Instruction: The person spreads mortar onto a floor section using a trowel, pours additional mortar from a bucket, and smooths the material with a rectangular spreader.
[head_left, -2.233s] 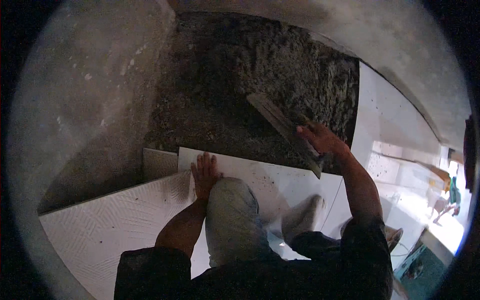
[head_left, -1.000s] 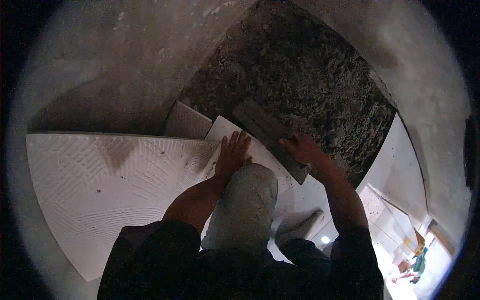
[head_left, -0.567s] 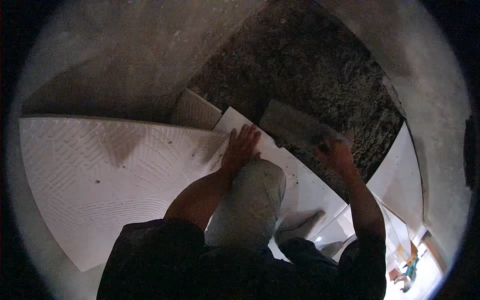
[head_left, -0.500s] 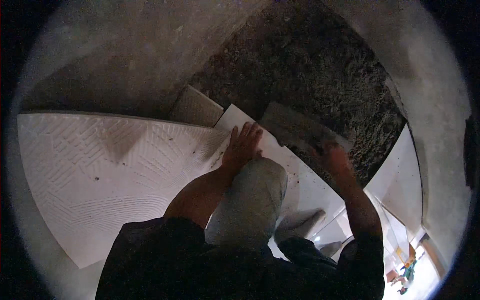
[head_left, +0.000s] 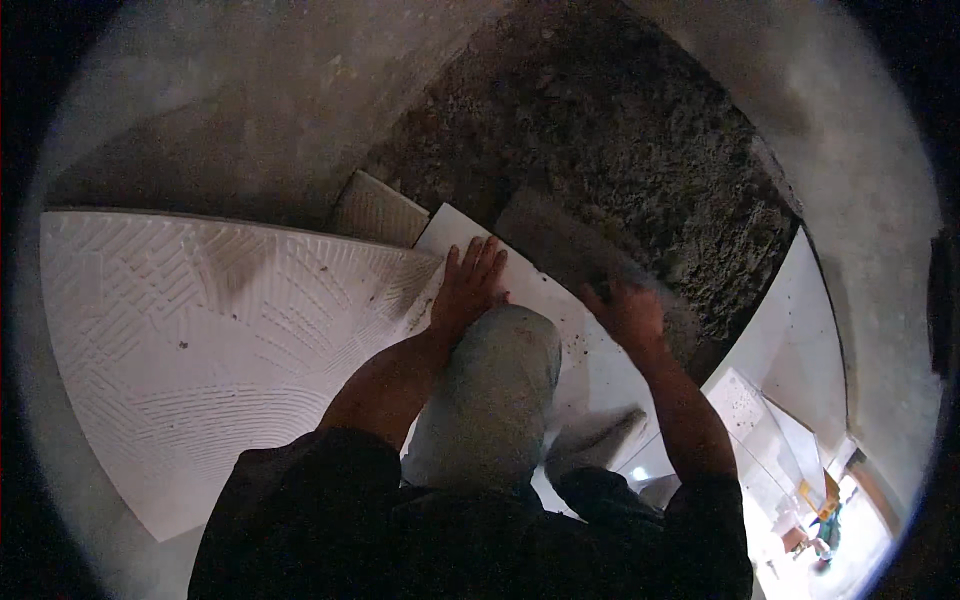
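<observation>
My left hand [head_left: 472, 283] lies flat, fingers stretched out, on the far end of a pale floor tile [head_left: 535, 285], just beyond my bent knee. Past the tile's edge, my right hand [head_left: 633, 312] is closed, its fingers partly blurred, over a dark, flat rectangular trowel [head_left: 565, 232]. The handle cannot be seen under the hand. This trowel lies against the rough dark mortar bed [head_left: 650, 130], its long side running roughly along the tile's edge.
At the left a large pale tile [head_left: 230, 350] shows ridged adhesive. Behind it leans a smaller ridged piece [head_left: 380, 210]. Grey walls [head_left: 250, 90] border the mortar. More pale tiles [head_left: 790, 320] are at the right, with a person [head_left: 825, 535] in the bright lower right corner.
My right hand and the trowel have shifted left along the mortar beside the tile's edge. My left hand stays on the tile. The whole view has moved slightly.
</observation>
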